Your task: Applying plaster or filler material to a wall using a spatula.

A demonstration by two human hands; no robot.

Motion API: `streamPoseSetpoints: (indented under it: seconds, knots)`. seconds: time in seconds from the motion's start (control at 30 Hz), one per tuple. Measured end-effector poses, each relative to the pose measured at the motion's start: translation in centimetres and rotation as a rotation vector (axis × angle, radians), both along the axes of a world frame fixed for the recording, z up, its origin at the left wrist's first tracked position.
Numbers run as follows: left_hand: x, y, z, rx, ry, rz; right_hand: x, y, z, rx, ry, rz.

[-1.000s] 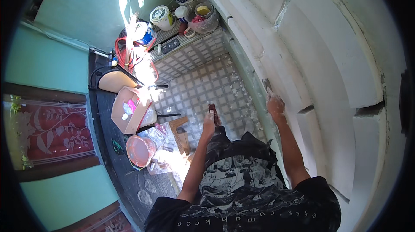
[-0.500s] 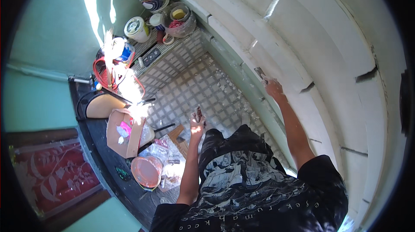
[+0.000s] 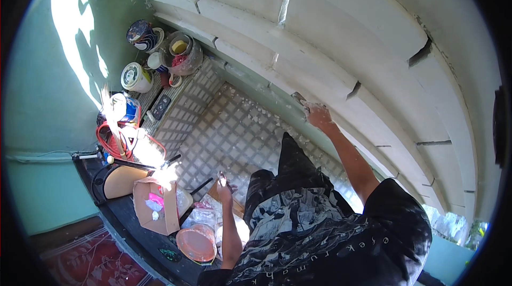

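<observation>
My right hand (image 3: 319,116) is closed round a putty knife (image 3: 299,97), its greyish blade pointing up and left. Hand and knife are at the lower edge of the white stepped panelling (image 3: 320,67); whether the blade touches it cannot be told. Lower and to the left, my left hand (image 3: 226,189) is raised above the floor. Its fingers are closed round a narrow, pale-smeared thing (image 3: 221,178) whose kind is not clear. White smears cover both hands.
At left, a dark bench (image 3: 125,219) bears a cardboard box (image 3: 153,205) and a reddish bucket (image 3: 196,243). Paint tubs (image 3: 137,77), a bowl (image 3: 188,62) and a coiled red cord (image 3: 106,139) sit in the far corner. White crumbs lie on the tiled floor (image 3: 213,131).
My view has turned, so the bench and tubs appear farther left and lower. My right hand with the putty knife has shifted down along the panelling. My left hand still grips its thing.
</observation>
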State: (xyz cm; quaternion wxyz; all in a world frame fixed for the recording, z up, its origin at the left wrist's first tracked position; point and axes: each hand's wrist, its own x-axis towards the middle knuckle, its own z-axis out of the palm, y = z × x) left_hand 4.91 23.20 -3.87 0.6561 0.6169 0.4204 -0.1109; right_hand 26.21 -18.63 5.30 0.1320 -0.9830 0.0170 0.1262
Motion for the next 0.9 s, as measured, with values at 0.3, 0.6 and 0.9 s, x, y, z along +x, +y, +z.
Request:
streamPoseSetpoints:
  seconds: [0.3, 0.6, 0.9]
  knots:
    - [3.0, 0.3, -1.5, -0.146, -0.139, 0.460, 4.8, 3.0, -1.7, 0.051, -0.003, 0.053]
    - [11.7, -10.7, 7.4, -0.185, -0.279, 0.232, 13.8, 7.3, -2.3, 0.091, 0.039, 0.095]
    - [17.2, -13.7, 6.9, -0.207, -0.197, 0.068, 11.5, 6.2, -0.5, 0.093, 0.084, 0.114]
